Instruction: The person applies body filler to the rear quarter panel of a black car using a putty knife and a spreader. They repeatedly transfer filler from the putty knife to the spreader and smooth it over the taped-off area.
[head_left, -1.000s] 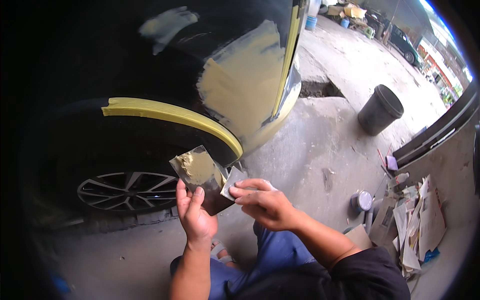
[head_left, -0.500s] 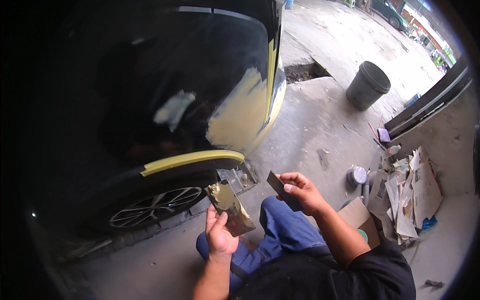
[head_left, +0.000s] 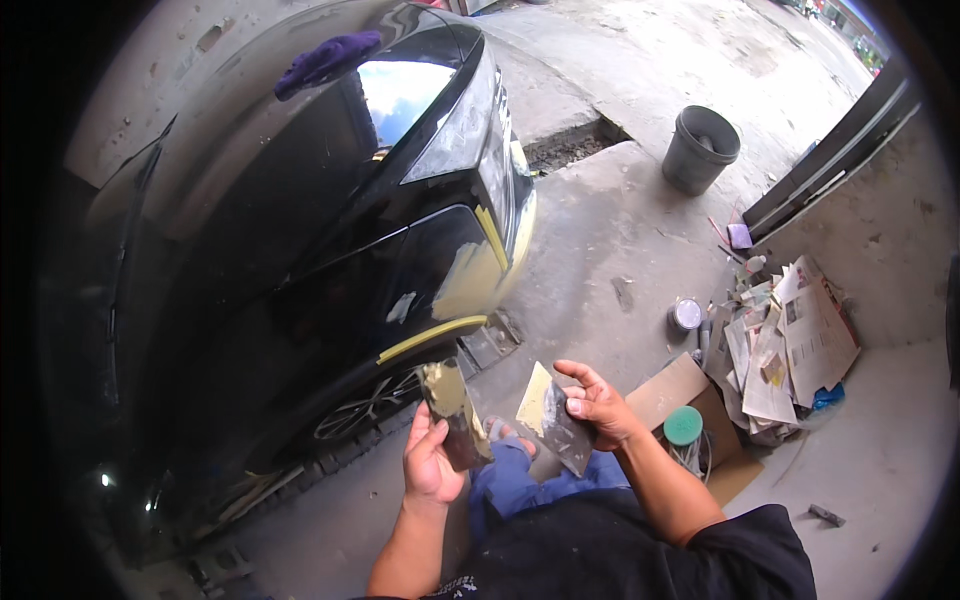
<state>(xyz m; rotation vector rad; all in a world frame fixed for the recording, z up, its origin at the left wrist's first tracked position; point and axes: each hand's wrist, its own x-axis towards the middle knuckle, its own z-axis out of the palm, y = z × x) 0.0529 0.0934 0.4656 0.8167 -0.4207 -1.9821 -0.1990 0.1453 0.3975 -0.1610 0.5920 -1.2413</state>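
Concrete floor (head_left: pixel 620 250) runs out past a black car (head_left: pixel 300 220), whose fender carries a patch of yellowish filler (head_left: pixel 465 285) above a strip of yellow tape (head_left: pixel 430 338). Below that patch the left hand (head_left: pixel 432 462) is closed round a board (head_left: pixel 453 412) smeared with filler, held upright. Just right of it, apart from it, the right hand (head_left: pixel 597 405) pinches a spreader (head_left: pixel 553 425) by its top edge, thumb and fingers shut on it, blade hanging down with filler on its face.

Risks, as a judgement: filler seems to sit on both tilted tools, though the view is too small to be sure how much, and could slide onto the jeans (head_left: pixel 520 480) beneath. The spreader's light pinch could let it slip. A box (head_left: pixel 690 400) and loose papers (head_left: pixel 790 340) lie right of the right hand.
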